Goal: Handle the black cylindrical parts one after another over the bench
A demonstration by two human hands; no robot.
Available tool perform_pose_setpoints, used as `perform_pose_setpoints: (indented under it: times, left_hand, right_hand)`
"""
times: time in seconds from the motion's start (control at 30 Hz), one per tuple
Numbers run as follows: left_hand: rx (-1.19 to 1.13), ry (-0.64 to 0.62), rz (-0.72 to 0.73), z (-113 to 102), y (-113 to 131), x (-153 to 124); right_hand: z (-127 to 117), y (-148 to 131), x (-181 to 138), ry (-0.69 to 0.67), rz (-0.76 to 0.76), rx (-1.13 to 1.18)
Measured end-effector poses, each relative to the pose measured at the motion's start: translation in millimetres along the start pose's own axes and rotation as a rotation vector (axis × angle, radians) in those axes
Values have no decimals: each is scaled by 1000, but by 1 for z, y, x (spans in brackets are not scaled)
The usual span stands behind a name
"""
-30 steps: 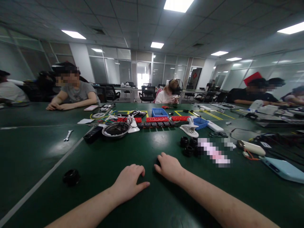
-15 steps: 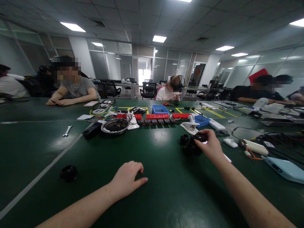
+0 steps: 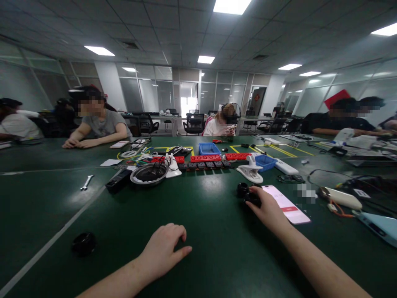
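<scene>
My right hand [image 3: 268,209] has its thumb and fingers around a short, round black part [image 3: 253,199] with a ring-like shape. Right beside it on the green table stands another such black piece [image 3: 242,190]; a further dark one is partly hidden behind my fingers. My left hand [image 3: 167,250] rests on the table, holding nothing, with the thumb apart from loosely curled fingers. A separate black ring-shaped part [image 3: 84,243] lies alone to its left.
A lit phone [image 3: 288,207] lies beside my right hand. Beyond are a white clamp stand [image 3: 250,169], blue trays [image 3: 209,149], red socket strips [image 3: 206,158], a round metal dish [image 3: 149,174] and a wrench [image 3: 87,183]. Power banks [image 3: 341,198] and cables sit right. Other people sit around the table.
My right hand has come down and slightly nearer with a black part, now level with the others. The phone now shows fully. My left hand keeps its pose; the view tilted up slightly.
</scene>
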State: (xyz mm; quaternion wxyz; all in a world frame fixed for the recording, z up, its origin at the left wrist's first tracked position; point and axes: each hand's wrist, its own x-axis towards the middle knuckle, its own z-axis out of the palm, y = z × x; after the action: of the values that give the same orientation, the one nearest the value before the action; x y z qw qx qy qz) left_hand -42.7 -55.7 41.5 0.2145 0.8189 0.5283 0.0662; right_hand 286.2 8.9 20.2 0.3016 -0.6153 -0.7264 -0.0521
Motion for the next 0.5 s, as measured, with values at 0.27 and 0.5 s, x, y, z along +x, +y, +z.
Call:
perform_pose_setpoints:
  times: [0.27, 0.5]
  left_hand:
    - [34, 61, 14, 12, -7, 3]
    - [-44, 336, 75, -86, 9, -67]
  right_hand:
    - [1, -14, -4, 123, -9, -135]
    - [-6, -25, -9, 246, -259, -51]
